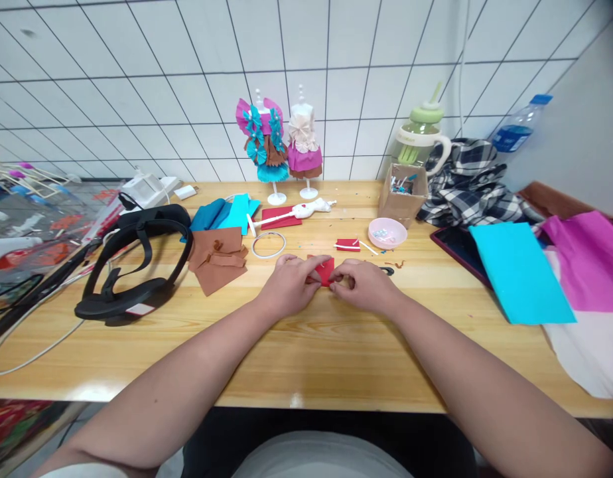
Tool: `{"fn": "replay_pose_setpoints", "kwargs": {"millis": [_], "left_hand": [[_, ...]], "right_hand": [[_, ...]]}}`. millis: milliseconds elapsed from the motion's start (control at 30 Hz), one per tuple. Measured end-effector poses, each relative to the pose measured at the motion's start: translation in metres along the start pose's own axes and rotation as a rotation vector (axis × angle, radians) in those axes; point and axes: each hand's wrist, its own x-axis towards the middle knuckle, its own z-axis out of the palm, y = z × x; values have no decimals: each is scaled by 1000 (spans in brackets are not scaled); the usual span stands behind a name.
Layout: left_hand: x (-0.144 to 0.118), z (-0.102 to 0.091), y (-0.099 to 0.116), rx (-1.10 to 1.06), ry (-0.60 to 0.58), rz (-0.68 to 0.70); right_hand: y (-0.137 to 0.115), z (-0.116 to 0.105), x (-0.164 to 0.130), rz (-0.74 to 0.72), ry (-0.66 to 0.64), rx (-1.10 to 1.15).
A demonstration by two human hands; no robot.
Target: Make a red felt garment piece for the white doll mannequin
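Between my two hands, a small red piece of paper or cloth (327,268) lies low over the table. My left hand (290,284) pinches its left edge, fingers curled together. On the opposite edge, my right hand (365,284) has thumb and forefinger closed. A black looped handle (387,270) pokes out beyond the right hand; the rest of it is hidden. Just past my hands sits another small red piece (347,245) with thin white strips (368,247) on and beside it. A pink bowl (387,234) with small pale beads stands to their right.
Two dressed mini mannequins (305,143) stand by the wall; a bare one (311,210) lies on its side. Left are a white ring (268,245), brown sheets (217,259) and a black headset (132,292). Right are a cardboard box (401,202), green-lidded bottle (426,119) and blue sheet (523,272).
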Motion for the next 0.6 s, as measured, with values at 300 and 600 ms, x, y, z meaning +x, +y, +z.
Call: {"fn": "replay_pose_setpoints", "kwargs": {"millis": [300, 600], "left_hand": [[-2, -4, 1, -131, 91, 5], [-4, -9, 2, -119, 109, 9]], "right_hand": [[-3, 0, -1, 28, 61, 109], [7, -17, -5, 35, 140, -87]]}}
